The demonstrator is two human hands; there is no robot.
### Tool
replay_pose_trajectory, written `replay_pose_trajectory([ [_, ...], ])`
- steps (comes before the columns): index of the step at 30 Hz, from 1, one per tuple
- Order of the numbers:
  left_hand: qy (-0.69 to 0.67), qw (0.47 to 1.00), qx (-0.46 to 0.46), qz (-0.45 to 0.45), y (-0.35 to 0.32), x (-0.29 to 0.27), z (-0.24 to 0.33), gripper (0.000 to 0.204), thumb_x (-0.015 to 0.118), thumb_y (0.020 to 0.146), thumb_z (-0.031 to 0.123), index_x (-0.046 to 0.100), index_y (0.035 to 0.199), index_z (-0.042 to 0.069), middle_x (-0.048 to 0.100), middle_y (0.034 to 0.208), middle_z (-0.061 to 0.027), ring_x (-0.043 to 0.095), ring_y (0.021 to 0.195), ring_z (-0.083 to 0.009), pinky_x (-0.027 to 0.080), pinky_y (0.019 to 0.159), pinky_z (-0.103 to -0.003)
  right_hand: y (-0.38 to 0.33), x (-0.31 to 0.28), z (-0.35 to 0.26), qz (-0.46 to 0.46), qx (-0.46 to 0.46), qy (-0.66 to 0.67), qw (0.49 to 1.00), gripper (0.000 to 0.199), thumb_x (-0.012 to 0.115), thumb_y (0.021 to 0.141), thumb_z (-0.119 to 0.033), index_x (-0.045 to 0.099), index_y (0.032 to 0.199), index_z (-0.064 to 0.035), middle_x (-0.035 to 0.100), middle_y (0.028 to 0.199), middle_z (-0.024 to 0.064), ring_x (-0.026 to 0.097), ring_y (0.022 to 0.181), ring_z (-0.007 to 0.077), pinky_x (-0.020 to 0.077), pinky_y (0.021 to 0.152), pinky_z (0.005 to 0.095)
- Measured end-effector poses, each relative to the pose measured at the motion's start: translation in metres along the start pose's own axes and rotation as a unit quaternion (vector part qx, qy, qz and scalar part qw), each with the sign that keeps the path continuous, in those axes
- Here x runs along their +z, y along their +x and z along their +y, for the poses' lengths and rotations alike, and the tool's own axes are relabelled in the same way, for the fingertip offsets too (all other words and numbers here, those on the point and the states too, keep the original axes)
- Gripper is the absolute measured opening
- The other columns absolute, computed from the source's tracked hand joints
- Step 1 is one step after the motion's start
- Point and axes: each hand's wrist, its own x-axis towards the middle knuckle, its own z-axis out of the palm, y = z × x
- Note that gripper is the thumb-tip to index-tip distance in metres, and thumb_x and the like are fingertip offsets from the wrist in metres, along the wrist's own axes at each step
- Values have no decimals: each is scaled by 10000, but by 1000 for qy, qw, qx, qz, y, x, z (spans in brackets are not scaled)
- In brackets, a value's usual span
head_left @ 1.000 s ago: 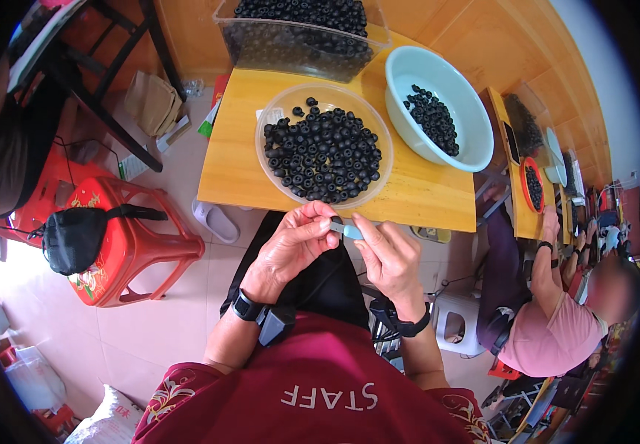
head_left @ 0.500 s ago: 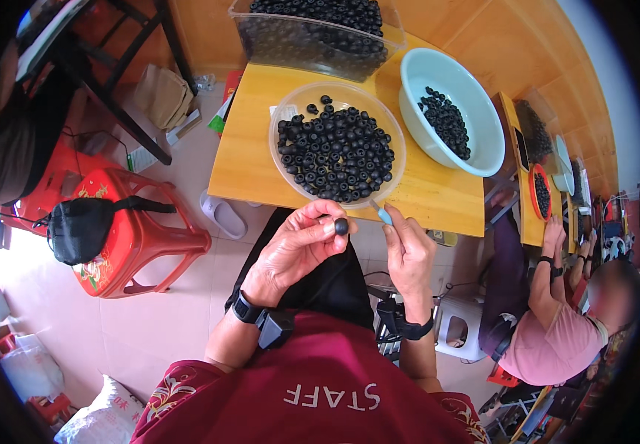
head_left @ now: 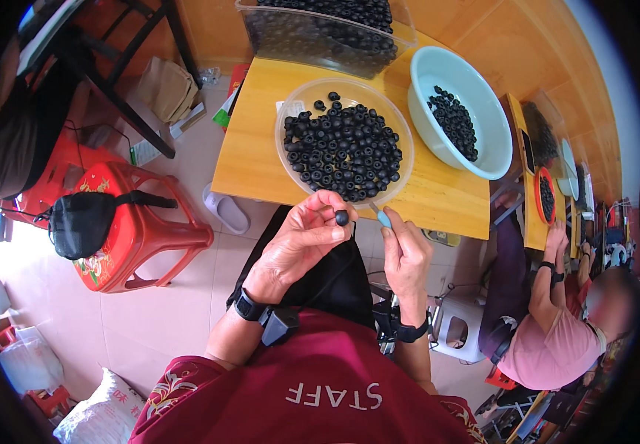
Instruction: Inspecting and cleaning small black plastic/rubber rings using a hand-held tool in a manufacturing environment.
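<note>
A small black bead-like part (head_left: 342,217) is pinched between the thumb and fingertips of my left hand (head_left: 301,240), just off the table's near edge. In my right hand (head_left: 407,255) is a small tool with a light blue handle (head_left: 384,218), its short thin metal end pointing up and left, apart from the bead. Above both hands, a round translucent tray (head_left: 403,126) on the table holds many similar black beads (head_left: 342,152), several showing holes. The tool's exact kind is unclear.
On the yellow wooden table (head_left: 249,148) stand a clear bin (head_left: 320,55) of black beads and a light blue basin (head_left: 494,140) with more. A red stool (head_left: 179,244) bearing a black bag (head_left: 81,228) is at left. Another person (head_left: 549,344) works at right.
The table and its containers sit slightly farther right in view. My left hand's fingers have shifted a little around the bead; my right hand still holds the tool.
</note>
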Motion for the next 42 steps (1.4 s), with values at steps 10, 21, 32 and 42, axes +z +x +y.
replay_pose_trajectory([
  [10,-5,999,6,35,0,-3,0,198,662,819,-5,567,970,81,596,942,-71,544,800,-116,457,728,-237,-4,5,3,-10,-5,0,1000,274,644,802,-7,660,1075,-27,562,681,113,567,555,268,449,526,355],
  [21,130,986,-16,102,29,19,12,133,639,869,60,619,999,38,637,938,-73,574,779,-102,475,740,-222,-9,4,7,-6,41,23,999,233,646,816,-46,654,1049,-43,637,806,139,627,672,321,487,579,385],
  [32,401,913,22,-66,168,121,25,519,613,887,129,420,1333,-54,498,1294,-197,633,1003,-237,516,875,-298,-24,-15,18,67,51,31,996,217,605,845,-24,645,1056,6,530,643,128,511,507,239,397,484,329],
  [42,694,718,-41,42,91,13,67,190,628,841,40,657,1011,-40,679,895,-53,631,799,-97,509,737,-238,-36,-4,19,25,80,45,995,227,619,841,-67,649,1066,-62,550,681,131,560,577,320,425,510,399],
])
